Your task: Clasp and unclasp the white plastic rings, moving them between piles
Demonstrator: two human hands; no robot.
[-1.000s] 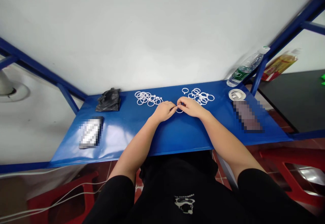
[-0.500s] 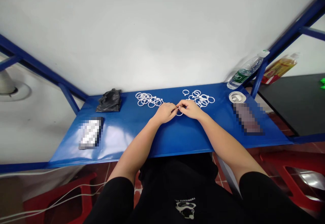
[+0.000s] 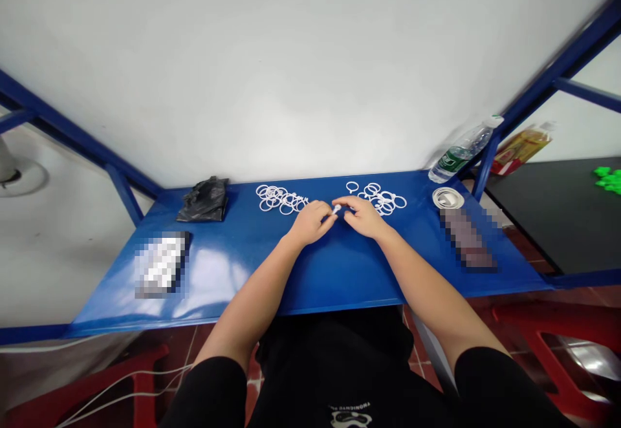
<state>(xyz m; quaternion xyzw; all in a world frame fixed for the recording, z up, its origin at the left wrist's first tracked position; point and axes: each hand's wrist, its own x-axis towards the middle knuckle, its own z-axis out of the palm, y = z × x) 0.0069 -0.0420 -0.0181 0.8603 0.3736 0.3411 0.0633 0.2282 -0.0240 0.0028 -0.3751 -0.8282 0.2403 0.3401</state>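
My left hand [image 3: 311, 220] and my right hand [image 3: 363, 215] meet over the middle of the blue table [image 3: 334, 266]. Both pinch one small white ring [image 3: 336, 209] between their fingertips. A heap of white rings [image 3: 282, 198] lies just beyond my left hand. A second heap of white rings [image 3: 381, 198] lies just beyond my right hand, close to its fingers.
A crumpled black bag [image 3: 204, 199] sits at the back left. A blurred flat object [image 3: 162, 265] lies front left, another blurred object [image 3: 466, 238] on the right. A roll of white tape [image 3: 447, 198] and a lying water bottle [image 3: 462, 148] are at the back right. Blue frame posts flank the table.
The view has tilted, so everything sits lower in the picture. My hands stay together at the ring, with the ring now raised between the fingertips.
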